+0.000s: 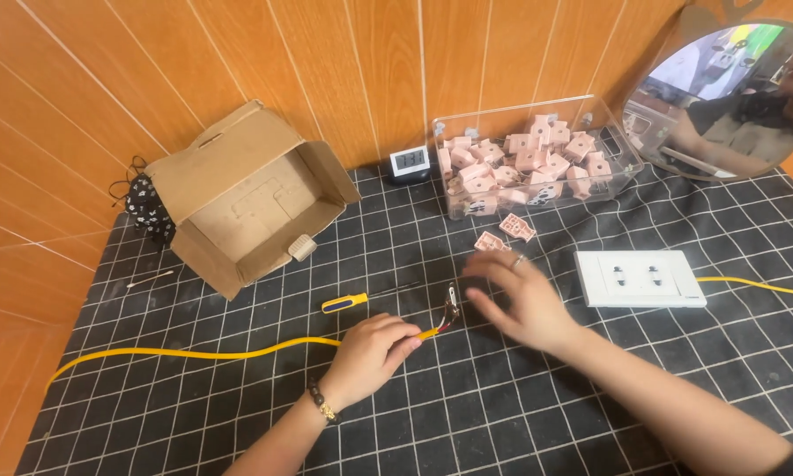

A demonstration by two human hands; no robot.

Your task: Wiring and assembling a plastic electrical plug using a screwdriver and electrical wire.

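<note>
My left hand pinches the end of a yellow cable that runs off to the left across the black grid mat. At the cable's tip sits a small dark metal-and-plastic piece. My right hand hovers just right of that piece with its fingers spread, holding nothing, a ring on one finger. A screwdriver with a yellow handle lies just above my left hand. Two loose pink plastic parts lie beyond my right hand.
A clear box full of pink parts stands at the back. A white wall socket plate with a yellow lead lies right. An open cardboard box, a small digital clock, a round mirror and a dark patterned pouch stand along the wall.
</note>
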